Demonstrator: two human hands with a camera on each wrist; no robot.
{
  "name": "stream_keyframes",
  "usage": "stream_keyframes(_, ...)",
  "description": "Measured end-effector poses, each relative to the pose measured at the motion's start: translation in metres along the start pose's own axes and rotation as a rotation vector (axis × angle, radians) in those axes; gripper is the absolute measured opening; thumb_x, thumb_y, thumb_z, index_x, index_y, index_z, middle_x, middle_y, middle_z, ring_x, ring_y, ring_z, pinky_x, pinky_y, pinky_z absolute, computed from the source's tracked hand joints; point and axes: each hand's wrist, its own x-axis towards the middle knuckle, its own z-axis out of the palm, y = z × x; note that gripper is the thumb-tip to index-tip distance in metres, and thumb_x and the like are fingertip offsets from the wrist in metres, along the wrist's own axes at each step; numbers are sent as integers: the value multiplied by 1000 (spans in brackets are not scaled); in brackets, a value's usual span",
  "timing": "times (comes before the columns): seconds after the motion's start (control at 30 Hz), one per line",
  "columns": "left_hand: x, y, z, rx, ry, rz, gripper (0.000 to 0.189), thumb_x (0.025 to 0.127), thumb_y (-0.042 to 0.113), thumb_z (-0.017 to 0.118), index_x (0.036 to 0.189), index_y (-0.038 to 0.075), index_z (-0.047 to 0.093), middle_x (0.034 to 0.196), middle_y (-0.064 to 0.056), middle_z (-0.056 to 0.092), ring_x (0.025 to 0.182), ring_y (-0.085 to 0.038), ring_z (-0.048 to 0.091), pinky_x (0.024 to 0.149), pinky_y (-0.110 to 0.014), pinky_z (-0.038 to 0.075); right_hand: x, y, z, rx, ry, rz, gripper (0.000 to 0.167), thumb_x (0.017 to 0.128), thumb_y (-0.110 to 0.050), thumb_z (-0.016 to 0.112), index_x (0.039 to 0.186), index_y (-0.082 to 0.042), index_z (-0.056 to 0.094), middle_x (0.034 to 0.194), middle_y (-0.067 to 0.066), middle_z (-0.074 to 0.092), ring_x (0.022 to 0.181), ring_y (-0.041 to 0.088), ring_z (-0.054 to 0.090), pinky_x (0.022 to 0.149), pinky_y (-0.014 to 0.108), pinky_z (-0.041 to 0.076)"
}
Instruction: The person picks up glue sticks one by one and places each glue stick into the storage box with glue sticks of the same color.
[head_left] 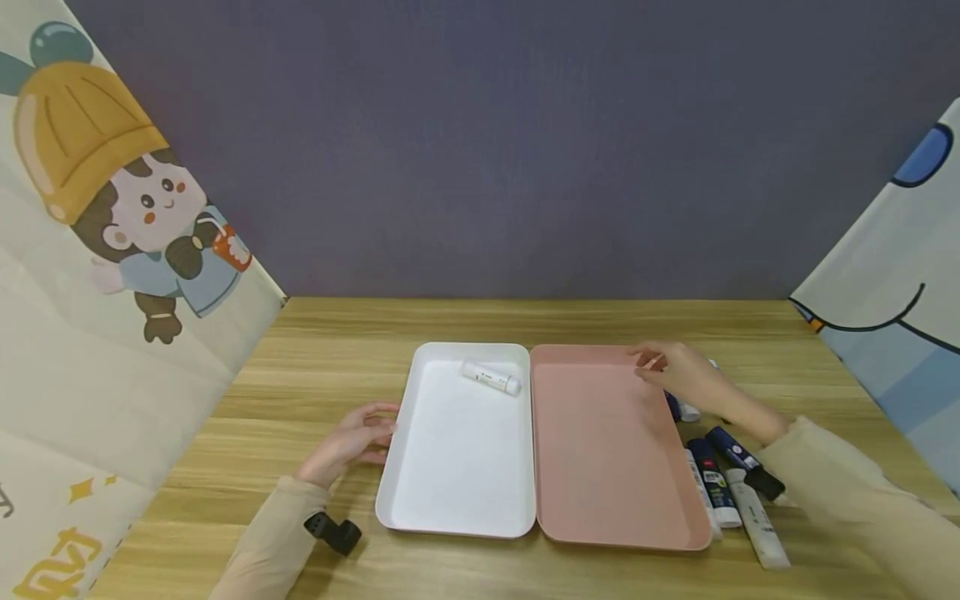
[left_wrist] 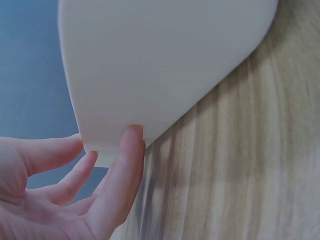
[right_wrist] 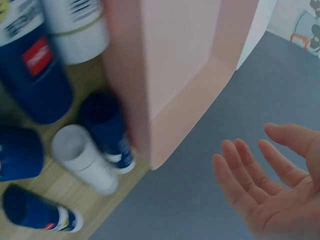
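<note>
White tray: looks light, stiff; hold its left edge.
Left hand: your loose fingertips touch there.
Right hand: your relaxed fingers hold nothing.

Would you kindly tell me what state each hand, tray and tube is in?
White tray: open side up, one tube inside.
Pink tray: open side up, nothing visible inside.
That tube: lying on its side.
Tubes right of the pink tray: lying on their sides, some partly hidden.
Left hand: touching the white tray's side.
Right hand: open, holding nothing, near the pink tray.
</note>
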Motion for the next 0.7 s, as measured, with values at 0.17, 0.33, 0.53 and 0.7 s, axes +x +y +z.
stream_keyframes(0.17,0,0,0,-5,8,-4,43,90,6,48,127,-7,33,102,-17,55,76,-18,60,65,-36,52,-5,19,-6,-18,27,10,32,86,-6,54,115,7,52,94,21,59,81,33,57,63,38,50)
stream_keyframes(0.33,-2,0,-1,-2,2,-4,43,90,6,48,127,-7,33,101,-18,55,76,-18,60,64,-35,52,-11,35,-6,-33,93,14,30,83,-2,56,110,10,53,86,19,61,77,34,58,63,40,49)
stream_keyframes(0.53,-6,-2,-5,5,-16,0,43,90,6,48,128,-8,32,101,-18,55,76,-18,60,64,-35,52,-21,47,-5,-52,155,-19,25,80,4,57,103,13,55,80,18,62,74,32,58,61,34,49)
stream_keyframes(0.7,-10,-3,-8,3,-28,3,43,90,6,47,128,-8,31,101,-17,55,75,-18,60,65,-35,52,-30,53,-4,-72,160,26,26,81,3,56,104,13,55,82,23,62,72,33,59,55,28,46)
